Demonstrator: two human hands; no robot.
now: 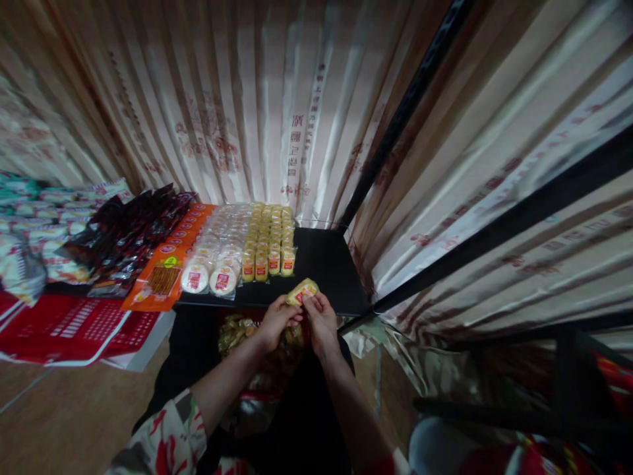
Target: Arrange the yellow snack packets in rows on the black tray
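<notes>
Both my hands hold one small yellow wrapped snack pack [302, 292] over the front edge of the black shelf [326, 264]. My left hand [279, 321] pinches its left end, and my right hand [319, 318] grips the right end with the thumb on top. Just beyond, rows of similar yellow snack packs [268, 241] stand lined up on the shelf. Below my hands, between my knees, an opened bag [237, 333] holds many more gold-wrapped packs, partly hidden by my forearms.
Left of the yellow rows lie round white wrapped crackers [217, 247], an orange snack bag [165, 264], dark packets [136, 231] and white-green packages [54, 218]. A red plastic sheet [69, 330] hangs at the left front. Black frame bars [405, 119] and printed curtains [257, 99] enclose the shelf.
</notes>
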